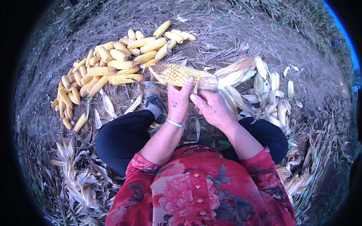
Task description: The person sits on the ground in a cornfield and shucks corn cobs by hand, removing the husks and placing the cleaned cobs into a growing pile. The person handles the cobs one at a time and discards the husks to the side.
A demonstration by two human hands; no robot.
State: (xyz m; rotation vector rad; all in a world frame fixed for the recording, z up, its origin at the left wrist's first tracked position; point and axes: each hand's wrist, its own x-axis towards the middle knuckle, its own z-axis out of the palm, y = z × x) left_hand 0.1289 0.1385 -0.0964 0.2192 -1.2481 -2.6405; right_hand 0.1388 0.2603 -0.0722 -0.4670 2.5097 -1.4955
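An ear of yellow corn (185, 74) is held up before me, its kernels mostly bare and its brownish tip pointing left. My left hand (179, 99) grips the ear from below, thumb pressed against its side. Around the base end, my right hand (213, 107) has its fingers closed on the pale dry corn husk (208, 84). More husk leaves (234, 73) are folded back and spread to the right of the ear. The fingers under the ear are partly hidden.
A curved heap of husked corn ears (121, 65) lies at the front left. Ears still in pale husks (271, 93) are piled at the right. Stripped husks (79, 180) lie at the lower left. Dry stalk litter (226, 34) covers the ground. My shoe (152, 96) rests near the heap.
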